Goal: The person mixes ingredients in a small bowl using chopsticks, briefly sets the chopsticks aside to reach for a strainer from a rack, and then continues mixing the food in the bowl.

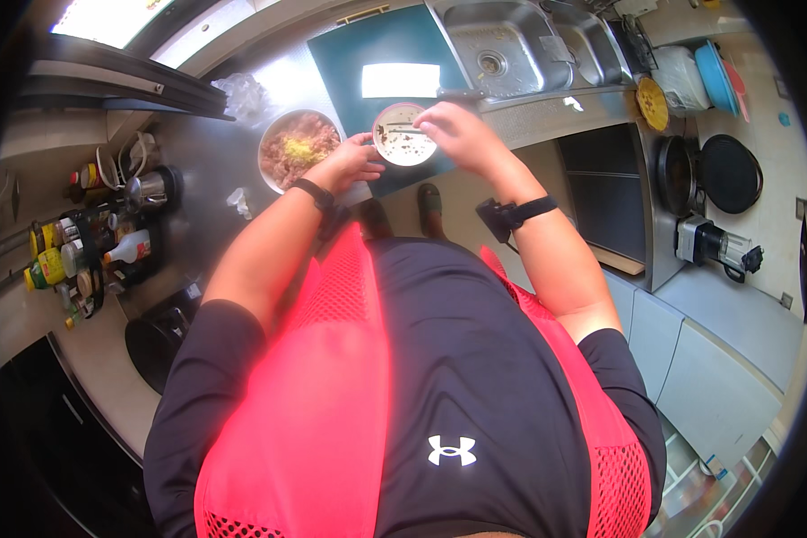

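Note:
At the left rim of a small white bowl with a reddish edge is my left hand. Its thumb and fingers meet the bowl's side, fingers fairly straight. Dark bits lie inside the bowl, apparently in liquid. My right hand grips a pair of dark chopsticks, their ends over the bowl's inside. Left of it stands a larger white bowl of raw minced meat, topped with a yellow chopped ingredient. My left forearm passes close by this bowl's lower right side.
A teal board lies under the small bowl. A black-handled knife rests near the double steel sink. Clear plastic sits behind the meat bowl, crumpled white tissue in front. Bottles fill a rack at left.

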A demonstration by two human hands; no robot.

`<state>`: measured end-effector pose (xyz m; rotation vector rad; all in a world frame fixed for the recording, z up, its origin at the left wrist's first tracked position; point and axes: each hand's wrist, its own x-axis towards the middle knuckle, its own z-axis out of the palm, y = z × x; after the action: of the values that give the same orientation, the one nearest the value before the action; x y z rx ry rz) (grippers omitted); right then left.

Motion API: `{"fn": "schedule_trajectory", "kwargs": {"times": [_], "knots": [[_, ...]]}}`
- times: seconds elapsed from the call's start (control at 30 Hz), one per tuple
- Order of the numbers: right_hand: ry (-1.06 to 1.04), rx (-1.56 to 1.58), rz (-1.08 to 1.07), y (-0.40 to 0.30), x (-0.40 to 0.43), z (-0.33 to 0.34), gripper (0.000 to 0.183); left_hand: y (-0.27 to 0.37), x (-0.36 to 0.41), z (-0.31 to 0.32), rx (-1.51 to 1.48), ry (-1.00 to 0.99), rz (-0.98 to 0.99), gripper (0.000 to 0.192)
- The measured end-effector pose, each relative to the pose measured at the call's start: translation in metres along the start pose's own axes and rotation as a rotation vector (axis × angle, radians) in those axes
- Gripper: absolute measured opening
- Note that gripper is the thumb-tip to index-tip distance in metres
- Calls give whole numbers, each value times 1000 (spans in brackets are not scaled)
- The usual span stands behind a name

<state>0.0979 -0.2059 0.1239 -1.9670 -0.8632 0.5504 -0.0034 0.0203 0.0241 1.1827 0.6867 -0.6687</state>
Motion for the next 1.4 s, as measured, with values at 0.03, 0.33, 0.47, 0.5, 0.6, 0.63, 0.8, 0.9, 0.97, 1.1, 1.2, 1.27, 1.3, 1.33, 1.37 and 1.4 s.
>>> {"fn": "schedule_trajectory", "kwargs": {"times": [0.03,0.33,0.47,0.5,0.6,0.63,0.8,0.9,0.97,1.1,1.2,1.27,1.3,1.33,1.37,1.4], "knots": [[1,-1,1,1,0,2,20,0,1,0,-5,2,1,58],[21,-112,69,7,-1,-6,18,-2,4,-3,2,-18,3,62],[111,-202,-68,8,0,-19,17,-5,6,-3,-6,-9,1,61],[109,-202,-69,10,-2,-19,17,-5,6,-3,-11,-8,0,62],[48,-228,32,17,-7,-16,18,-5,4,-2,-15,-8,1,62],[24,-154,66,18,-10,-12,19,-4,3,-2,-11,-11,3,63],[-71,113,200,17,-9,1,24,-2,-3,3,-25,9,2,64],[-105,225,188,10,-7,3,24,-3,-3,2,-34,5,0,64],[-129,186,126,7,-6,4,23,-5,-2,1,-38,-2,-1,64],[-160,73,147,12,-6,3,21,-5,-3,2,-49,6,5,64],[-95,-38,159,12,-4,-9,20,-5,-2,3,-57,15,1,64],[-66,-129,127,11,0,-19,19,-7,0,1,-64,12,0,64],[-67,-131,126,8,2,-22,19,-7,0,2,-63,16,-1,64],[-19,-140,40,5,3,-25,18,-7,1,2,-62,21,-2,64],[28,-148,-45,4,4,-26,17,-7,1,2,-65,22,-1,64],[28,-149,-46,5,4,-27,17,-7,1,2,-62,22,2,64]]}}
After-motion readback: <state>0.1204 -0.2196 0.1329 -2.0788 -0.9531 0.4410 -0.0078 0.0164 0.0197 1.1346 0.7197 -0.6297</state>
